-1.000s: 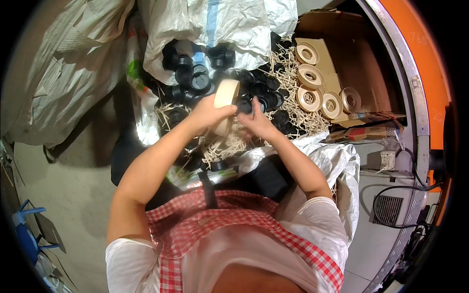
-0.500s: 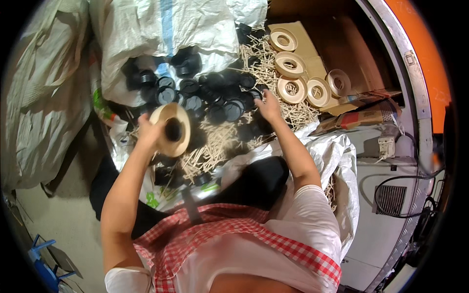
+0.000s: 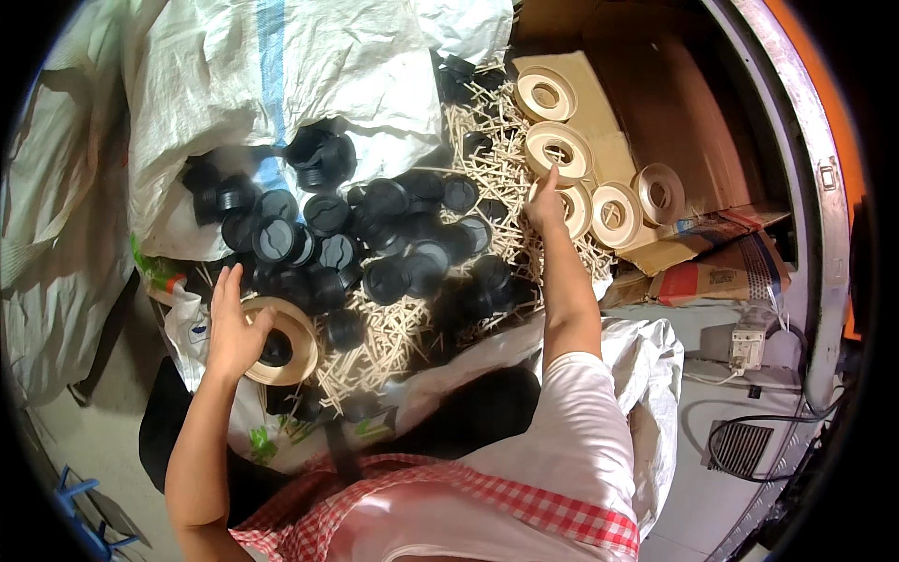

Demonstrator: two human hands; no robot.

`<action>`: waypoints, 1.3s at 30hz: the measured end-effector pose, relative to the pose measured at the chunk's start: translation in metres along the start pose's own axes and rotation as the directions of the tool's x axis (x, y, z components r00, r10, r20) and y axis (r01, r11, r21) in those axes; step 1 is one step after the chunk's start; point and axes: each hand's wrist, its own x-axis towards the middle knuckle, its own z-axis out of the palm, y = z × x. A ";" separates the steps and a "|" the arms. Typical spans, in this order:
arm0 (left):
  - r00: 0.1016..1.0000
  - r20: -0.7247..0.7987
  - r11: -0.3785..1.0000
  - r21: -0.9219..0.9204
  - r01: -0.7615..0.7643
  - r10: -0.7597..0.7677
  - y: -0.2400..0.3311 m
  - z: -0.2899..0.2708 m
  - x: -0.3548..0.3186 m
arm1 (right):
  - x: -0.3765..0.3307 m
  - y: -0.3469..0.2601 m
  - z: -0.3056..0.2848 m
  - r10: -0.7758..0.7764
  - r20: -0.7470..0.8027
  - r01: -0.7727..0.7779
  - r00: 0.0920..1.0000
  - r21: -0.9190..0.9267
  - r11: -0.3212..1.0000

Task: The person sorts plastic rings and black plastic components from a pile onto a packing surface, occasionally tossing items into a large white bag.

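Big white woven sack (image 3: pixel 309 84) up top, crinkled, blue stripe. Below it, heap of black ribbed plastic caps (image 3: pixel 375 244) over litter of pale thin wooden sticks (image 3: pixel 393 332). Flattened brown cardboard (image 3: pixel 599 112) at right carries row of tan flat rings (image 3: pixel 557 150), round, hollow centres. Left hand (image 3: pixel 234 328) grips one tan ring (image 3: pixel 286 342) by near rim, fingers spread, low left of cap heap. Right hand (image 3: pixel 545 201) stretched out, fingertips on ring in row; hold or mere touch, cannot tell.
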 end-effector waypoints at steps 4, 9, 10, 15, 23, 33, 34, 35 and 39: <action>0.997 0.077 1.000 0.010 -0.028 0.027 0.007 0.006 0.006 | -0.030 -0.001 -0.022 -0.003 -0.218 0.058 0.976 0.247 0.967; 0.995 0.080 0.998 0.008 -0.068 0.067 -0.006 0.012 0.004 | -0.139 -0.037 -0.080 -0.464 0.318 0.236 0.827 0.552 0.800; 0.995 0.081 0.998 0.003 -0.066 0.066 -0.012 0.014 0.004 | -0.153 -0.047 -0.092 -0.496 0.371 0.143 0.785 0.670 0.728; 0.991 0.135 1.000 -0.017 -0.020 0.022 -0.030 0.021 0.007 | -0.084 -0.001 -0.118 -0.294 0.041 0.267 0.955 0.317 0.910; 0.987 0.129 0.993 -0.087 -0.080 0.091 -0.100 0.040 -0.005 | 0.059 0.180 -0.089 -0.167 -0.572 -0.069 0.803 -0.367 0.928; 0.975 0.217 0.979 0.186 -0.081 0.039 -0.042 0.020 0.004 | -0.025 0.040 -0.159 -0.038 0.134 0.049 0.990 -0.078 0.996; 0.967 0.252 0.969 0.226 -0.094 0.035 -0.039 0.017 0.001 | -0.032 0.027 -0.151 -0.132 0.241 0.143 0.962 -0.028 0.989; 0.967 0.251 0.959 0.265 -0.105 0.037 -0.042 0.018 -0.002 | -0.051 0.011 -0.145 -0.357 0.275 0.388 0.893 -0.070 0.919; 0.954 0.301 0.951 0.293 -0.102 0.009 -0.038 0.022 0.000 | -0.048 -0.041 -0.145 -0.528 0.465 0.506 0.710 0.184 0.843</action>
